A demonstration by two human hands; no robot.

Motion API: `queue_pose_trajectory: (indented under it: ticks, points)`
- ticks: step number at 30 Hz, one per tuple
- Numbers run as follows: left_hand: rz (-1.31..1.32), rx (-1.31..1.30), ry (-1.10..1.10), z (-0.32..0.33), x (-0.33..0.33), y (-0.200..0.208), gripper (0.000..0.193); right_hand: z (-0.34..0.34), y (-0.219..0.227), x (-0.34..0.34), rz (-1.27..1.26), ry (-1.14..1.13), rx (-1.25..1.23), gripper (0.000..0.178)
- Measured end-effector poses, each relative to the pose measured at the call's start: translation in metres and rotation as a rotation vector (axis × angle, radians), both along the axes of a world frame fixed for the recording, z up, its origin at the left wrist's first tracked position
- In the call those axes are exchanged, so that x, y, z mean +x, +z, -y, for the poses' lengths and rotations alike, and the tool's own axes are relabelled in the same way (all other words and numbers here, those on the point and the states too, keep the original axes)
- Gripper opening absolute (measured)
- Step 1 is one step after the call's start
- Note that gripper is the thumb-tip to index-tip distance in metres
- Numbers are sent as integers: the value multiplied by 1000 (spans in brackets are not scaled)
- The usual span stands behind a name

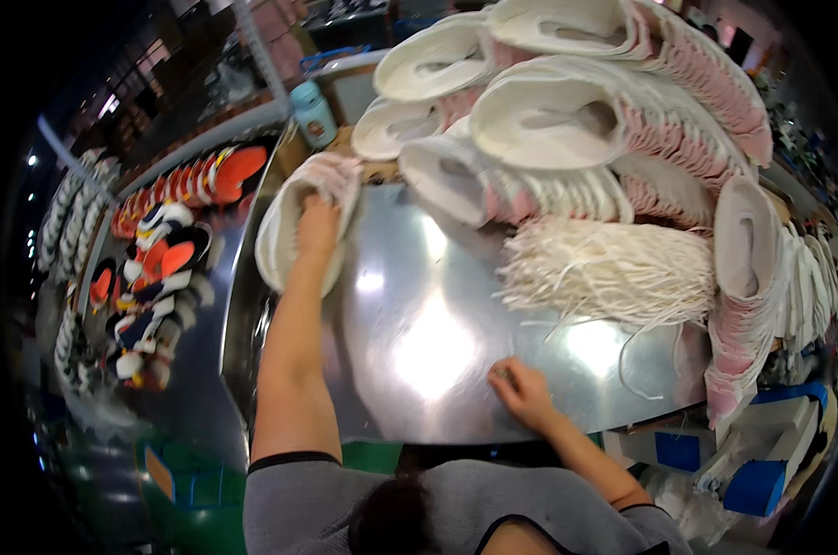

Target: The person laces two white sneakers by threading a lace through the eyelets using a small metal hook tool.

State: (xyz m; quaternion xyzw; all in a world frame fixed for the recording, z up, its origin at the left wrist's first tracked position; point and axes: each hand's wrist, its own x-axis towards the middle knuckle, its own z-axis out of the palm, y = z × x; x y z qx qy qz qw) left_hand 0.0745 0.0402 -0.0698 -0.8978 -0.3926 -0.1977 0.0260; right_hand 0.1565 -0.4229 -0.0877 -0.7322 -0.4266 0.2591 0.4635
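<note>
Reaching left hand [317,225]: stretched far forward, fingers down inside the opening of the left upper [276,242]; whether they gripped it or only touched it, could not tell.
Left upper: white, oval, pinkish at its far end; lay at the left side of the table [488,319], near the bottle [314,117].
Right hand [528,398]: bent in close to the body, above the table's near edge; fingers curled, thumb closed on a small dark bit [505,375], too small to identify.
Table: shiny metal, glare spots between the two hands.
Laces [613,270]: white, heaped loose on the table's right half, well ahead of the right hand; a few strands trailed toward the near edge.
Far stacks [548,125]: white uppers with pink parts, nested in long rows behind the laces.
Right stack [745,268]: same kind, nested, ran down the table's right side, beside the laces.
Bottle: light blue, upright, beyond the left upper.
Shoe parts [171,264]: orange, black and white, lined up left of the table.
Shirt [317,509]: grey, dark trim.
</note>
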Motion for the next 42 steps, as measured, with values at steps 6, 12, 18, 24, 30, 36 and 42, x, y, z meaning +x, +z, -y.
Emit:
queue_pose_trajectory:
  ticks: [6, 12, 18, 24, 30, 36, 42]
  points:
    - [98, -76, -211, 30, -21, 13, 60, -2, -6, 6, -22, -4, 139, 16]
    - [282, 96, -695, 149, 78, 148, 55, -3, 5, 9, -130, -24, 123, 19]
    - [442, 647, -925, 133, 282, 293, 103, 0, 3, 14, -205, 71, 114, 21]
    - [157, 911, -879, 162, 455, 362, 111, 1, -44, 14, -588, 157, 274, 25]
    - [-16, 476, -1246, 203, 509, 346, 105, -17, -85, 1, -784, 108, 287, 28]
    - [69, 870, -1072, 227, 471, 375, 76, -1, -46, 18, -817, 98, 318, 27]
    - [-6, 972, -986, 188, 369, 433, 75, 5, -11, 22, -420, 26, 210, 29]
